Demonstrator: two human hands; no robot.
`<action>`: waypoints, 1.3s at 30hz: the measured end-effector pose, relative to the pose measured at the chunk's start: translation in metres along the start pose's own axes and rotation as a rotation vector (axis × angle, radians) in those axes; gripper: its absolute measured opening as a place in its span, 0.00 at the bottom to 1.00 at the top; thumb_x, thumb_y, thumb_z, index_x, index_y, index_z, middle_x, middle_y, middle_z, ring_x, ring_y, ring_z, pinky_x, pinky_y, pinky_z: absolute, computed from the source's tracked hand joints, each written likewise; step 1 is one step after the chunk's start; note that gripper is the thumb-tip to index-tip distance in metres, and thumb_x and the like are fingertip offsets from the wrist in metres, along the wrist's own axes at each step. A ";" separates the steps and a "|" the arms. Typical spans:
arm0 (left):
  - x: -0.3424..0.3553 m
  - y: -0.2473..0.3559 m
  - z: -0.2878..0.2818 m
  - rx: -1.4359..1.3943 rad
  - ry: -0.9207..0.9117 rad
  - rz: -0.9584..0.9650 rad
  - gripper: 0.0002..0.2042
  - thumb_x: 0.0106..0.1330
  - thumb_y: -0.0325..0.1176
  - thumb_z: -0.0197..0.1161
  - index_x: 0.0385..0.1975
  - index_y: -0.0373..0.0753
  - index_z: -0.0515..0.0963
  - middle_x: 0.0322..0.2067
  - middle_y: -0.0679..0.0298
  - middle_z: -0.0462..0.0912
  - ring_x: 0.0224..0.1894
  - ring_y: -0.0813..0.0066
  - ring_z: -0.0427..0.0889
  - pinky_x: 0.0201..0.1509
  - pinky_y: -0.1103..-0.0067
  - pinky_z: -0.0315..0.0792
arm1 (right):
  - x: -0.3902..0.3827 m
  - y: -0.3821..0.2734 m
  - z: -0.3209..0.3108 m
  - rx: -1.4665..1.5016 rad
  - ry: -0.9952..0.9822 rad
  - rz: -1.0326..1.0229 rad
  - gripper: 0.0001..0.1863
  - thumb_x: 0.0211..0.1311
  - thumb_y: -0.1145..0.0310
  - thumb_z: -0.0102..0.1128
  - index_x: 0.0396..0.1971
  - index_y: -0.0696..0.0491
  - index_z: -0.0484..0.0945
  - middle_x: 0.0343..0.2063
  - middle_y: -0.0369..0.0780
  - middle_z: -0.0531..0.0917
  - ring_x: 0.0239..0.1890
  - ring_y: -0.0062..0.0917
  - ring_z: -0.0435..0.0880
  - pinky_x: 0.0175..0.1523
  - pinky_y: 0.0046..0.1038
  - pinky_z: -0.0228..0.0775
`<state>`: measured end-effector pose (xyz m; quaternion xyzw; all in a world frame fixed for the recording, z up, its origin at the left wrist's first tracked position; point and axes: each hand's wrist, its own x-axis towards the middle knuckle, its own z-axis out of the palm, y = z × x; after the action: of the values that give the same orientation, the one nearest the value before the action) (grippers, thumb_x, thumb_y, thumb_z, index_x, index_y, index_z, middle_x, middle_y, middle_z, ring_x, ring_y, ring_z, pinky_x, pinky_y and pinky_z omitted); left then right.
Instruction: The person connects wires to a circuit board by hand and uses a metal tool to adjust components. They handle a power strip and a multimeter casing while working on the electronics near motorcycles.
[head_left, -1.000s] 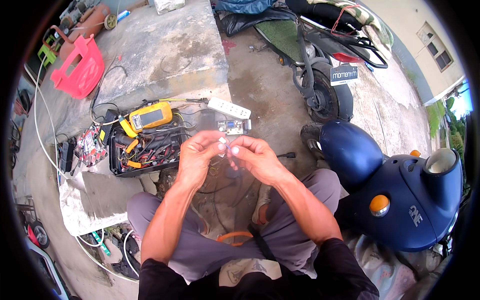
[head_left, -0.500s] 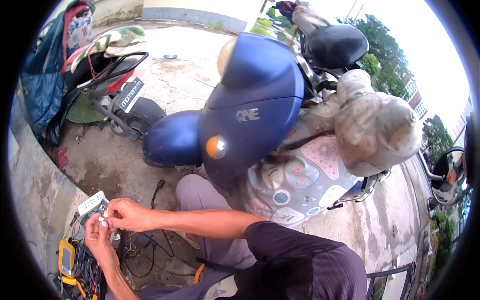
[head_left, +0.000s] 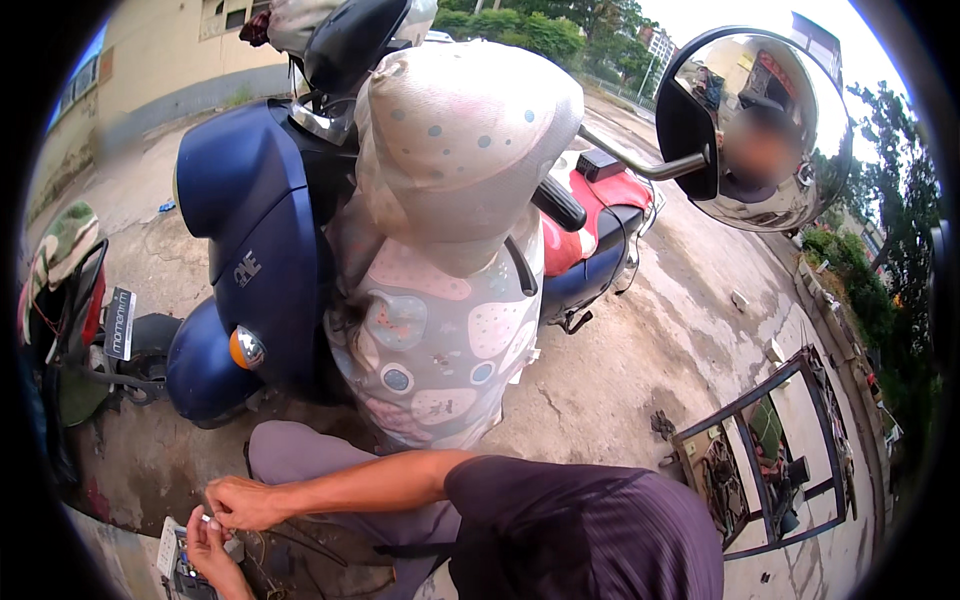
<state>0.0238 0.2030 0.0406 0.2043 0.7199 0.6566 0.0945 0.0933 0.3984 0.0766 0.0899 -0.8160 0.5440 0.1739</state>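
Observation:
At the lower left my hands are close together. My right hand (head_left: 240,503) is closed, its fingers pinched together at a small white piece (head_left: 207,518). Just below it, my left hand (head_left: 208,548) holds the same piece between thumb and fingers. The piece is too small to tell its kind. Beside my left hand lies a white power strip (head_left: 168,546), partly cut off by the dark rim. Thin cables (head_left: 265,562) hang and lie on the ground just right of the hands.
A blue scooter (head_left: 250,240) stands right in front of me, a patterned cover (head_left: 440,330) over its front. Its round mirror (head_left: 760,130) juts out at the upper right. Another scooter (head_left: 75,340) is at the left. A dark metal frame (head_left: 770,460) stands at the right.
The view has swung up and to the right, so the scooter and hands sit further left. The yellow meter and tools have left the picture. Both hands stay together at the small white piece.

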 end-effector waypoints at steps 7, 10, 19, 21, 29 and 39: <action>-0.001 0.005 0.000 0.086 -0.017 -0.011 0.18 0.77 0.25 0.64 0.64 0.29 0.80 0.36 0.71 0.80 0.33 0.85 0.76 0.37 0.84 0.72 | 0.001 0.008 0.001 0.089 -0.024 0.164 0.10 0.59 0.70 0.65 0.27 0.61 0.77 0.26 0.49 0.84 0.28 0.39 0.86 0.33 0.41 0.73; -0.006 0.010 -0.003 0.096 -0.045 -0.004 0.19 0.77 0.24 0.64 0.65 0.28 0.80 0.36 0.70 0.80 0.34 0.85 0.76 0.37 0.83 0.73 | 0.009 0.006 0.003 0.224 -0.090 0.291 0.10 0.64 0.69 0.63 0.30 0.62 0.79 0.24 0.46 0.85 0.23 0.32 0.85 0.28 0.37 0.74; -0.032 0.028 -0.015 -0.072 0.185 -0.056 0.17 0.75 0.18 0.62 0.62 0.25 0.81 0.37 0.69 0.79 0.35 0.83 0.78 0.39 0.84 0.75 | 0.027 -0.003 0.018 0.415 -0.442 0.328 0.14 0.72 0.63 0.67 0.39 0.61 0.81 0.28 0.39 0.86 0.26 0.21 0.85 0.31 0.28 0.77; -0.037 0.025 -0.023 -0.091 0.230 -0.062 0.18 0.74 0.16 0.61 0.62 0.23 0.80 0.38 0.67 0.80 0.36 0.83 0.78 0.40 0.84 0.74 | 0.035 -0.005 0.023 0.412 -0.517 0.339 0.14 0.74 0.63 0.67 0.38 0.61 0.81 0.28 0.38 0.85 0.27 0.20 0.84 0.32 0.27 0.77; -0.055 0.027 -0.047 -0.004 0.340 -0.101 0.20 0.75 0.15 0.58 0.65 0.28 0.79 0.44 0.64 0.85 0.39 0.83 0.80 0.41 0.83 0.74 | 0.069 -0.020 0.055 0.274 -0.691 0.205 0.12 0.70 0.64 0.67 0.36 0.59 0.82 0.28 0.41 0.86 0.28 0.23 0.84 0.33 0.31 0.74; -0.052 0.058 -0.065 0.083 0.486 -0.229 0.17 0.75 0.15 0.59 0.62 0.27 0.81 0.41 0.65 0.82 0.37 0.82 0.82 0.44 0.82 0.78 | 0.092 -0.024 0.087 0.349 -0.705 0.338 0.11 0.77 0.65 0.58 0.43 0.59 0.76 0.31 0.39 0.85 0.34 0.22 0.82 0.41 0.32 0.75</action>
<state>0.0543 0.1256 0.0987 -0.0385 0.7663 0.6412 -0.0160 0.0005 0.3132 0.1017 0.1634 -0.7246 0.6306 -0.2250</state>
